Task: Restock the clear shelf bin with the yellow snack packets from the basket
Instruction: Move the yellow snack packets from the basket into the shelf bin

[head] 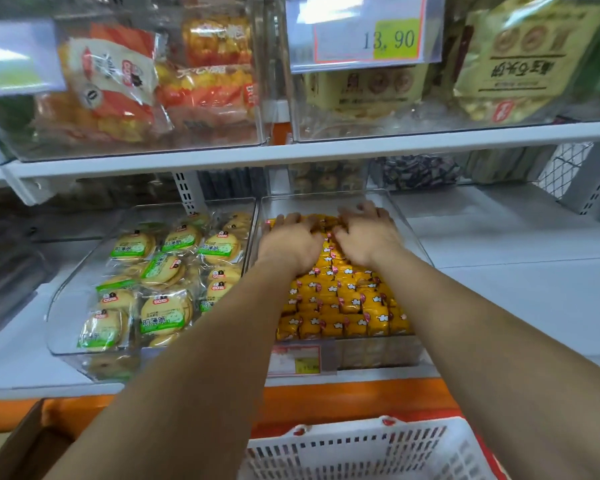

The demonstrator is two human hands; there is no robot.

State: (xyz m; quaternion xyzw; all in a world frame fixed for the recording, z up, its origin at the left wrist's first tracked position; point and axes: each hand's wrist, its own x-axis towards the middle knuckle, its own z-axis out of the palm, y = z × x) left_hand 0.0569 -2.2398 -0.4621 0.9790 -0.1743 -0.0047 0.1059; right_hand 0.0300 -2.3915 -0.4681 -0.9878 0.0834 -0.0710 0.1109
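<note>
**Basket low, both hands flat on the packets**

The white slatted basket (361,445) sits nearest, at the bottom edge; the part in view shows no packets. Above it, 2 bare arms reach into the clear bin (378,353) on the lower shelf. The left hand (291,237) and right hand (368,237) lie palm down, side by side, fingers spread and fairly straight, pressing on the rear rows and gripping nothing.

The yellow packets (343,306) fill the bin from the front wall back to the hands, packed in tight rows. They are small, glossy, pillow-shaped wrappers in yellow with red ends and a white mark.

They look light, with slick film that could slide against its neighbours, and probably a brittle snack inside. I would take several at once by their sides or crimped ends, squeezing gently, and level them with a flat palm rather than hard pressure.

Left of this bin stands another clear bin of green-labelled biscuits (160,271).
</note>
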